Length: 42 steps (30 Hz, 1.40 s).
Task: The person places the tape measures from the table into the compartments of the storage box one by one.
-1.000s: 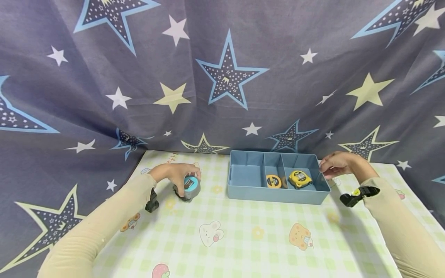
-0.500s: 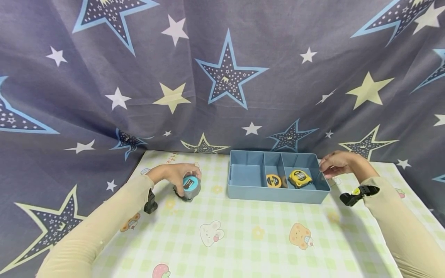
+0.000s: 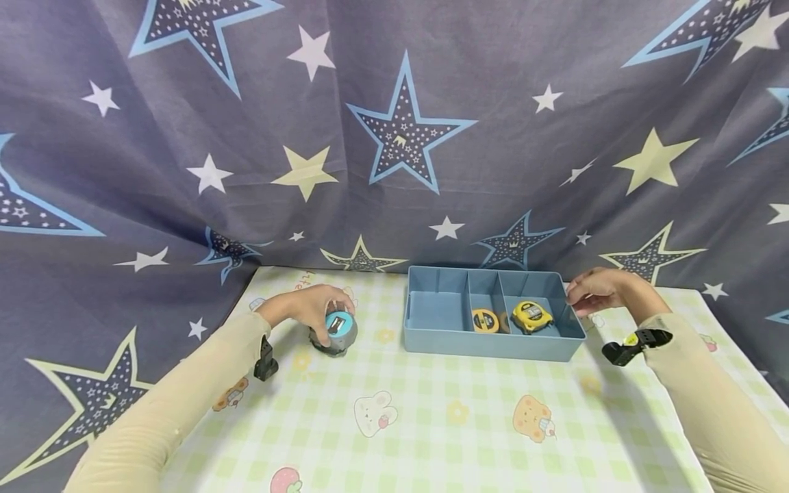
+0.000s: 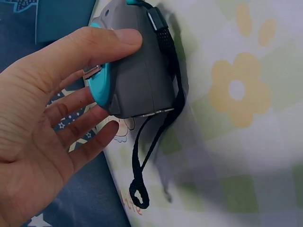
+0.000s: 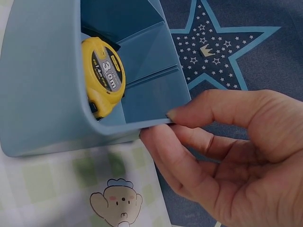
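Observation:
At the left of the head view my left hand holds a grey and teal tape measure over the tablecloth. In the left wrist view the thumb presses the grey case and the other fingers reach behind it; a black wrist strap hangs from the case. My right hand pinches the right end wall of a blue divided box, thumb inside the rim and fingers outside. A yellow tape measure lies in the box's right compartment. A smaller orange-yellow tape measure sits in the middle one.
The box's left compartment shows its bare floor. A green checked tablecloth with cartoon prints covers the table. Behind it hangs a dark star-patterned curtain, close to the box's back wall.
The left hand and the grey and teal tape measure have shifted and turned very slightly. The right hand and the box have stayed in place.

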### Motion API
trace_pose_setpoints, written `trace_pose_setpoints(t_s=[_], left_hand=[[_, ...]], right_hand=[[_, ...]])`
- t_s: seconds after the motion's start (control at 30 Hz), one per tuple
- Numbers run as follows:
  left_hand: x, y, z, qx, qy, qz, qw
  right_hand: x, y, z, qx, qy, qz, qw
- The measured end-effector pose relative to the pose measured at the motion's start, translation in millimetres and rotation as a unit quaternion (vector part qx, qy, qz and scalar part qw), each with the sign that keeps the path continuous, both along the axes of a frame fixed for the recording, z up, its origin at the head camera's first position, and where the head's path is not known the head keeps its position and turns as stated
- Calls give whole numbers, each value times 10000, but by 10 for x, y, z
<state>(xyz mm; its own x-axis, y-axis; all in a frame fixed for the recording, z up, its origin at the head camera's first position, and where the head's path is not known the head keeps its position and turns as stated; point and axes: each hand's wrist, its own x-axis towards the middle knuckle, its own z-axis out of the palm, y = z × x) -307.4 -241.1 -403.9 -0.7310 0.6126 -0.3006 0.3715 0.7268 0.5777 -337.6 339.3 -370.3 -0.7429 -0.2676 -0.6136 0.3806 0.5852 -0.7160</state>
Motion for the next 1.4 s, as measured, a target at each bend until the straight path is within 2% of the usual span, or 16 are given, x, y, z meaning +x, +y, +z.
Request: trace_pose_setpoints(t_s=[0.13,0.37,0.6,0.73,0.97,1.2,1.4], left_hand=[[-9,-37,-4,144,67,92,9998],[-55,-83,57,417,161,142,9989],[-99,-55,113,453,367,234,9980],[-109,-21,164,546,288,249,9978],[-114,65,265,813,214,90,9964],[-121,154,369,769,407,223,9960],[-130,201,513,905,622,261,9936]], right_hand=[[-6,3,-15,-10,-19,1,10000],[-12,10,-18,14,11,4,10000],[-18,12,2,-46,-9,5,10000],[-6,15,0,-71,-6,28,10000],[19,-5,4,-33,28,-15,10000],[40,-16,2,-54,69,13,10000],[45,-7,6,-153,77,-31,9998]])
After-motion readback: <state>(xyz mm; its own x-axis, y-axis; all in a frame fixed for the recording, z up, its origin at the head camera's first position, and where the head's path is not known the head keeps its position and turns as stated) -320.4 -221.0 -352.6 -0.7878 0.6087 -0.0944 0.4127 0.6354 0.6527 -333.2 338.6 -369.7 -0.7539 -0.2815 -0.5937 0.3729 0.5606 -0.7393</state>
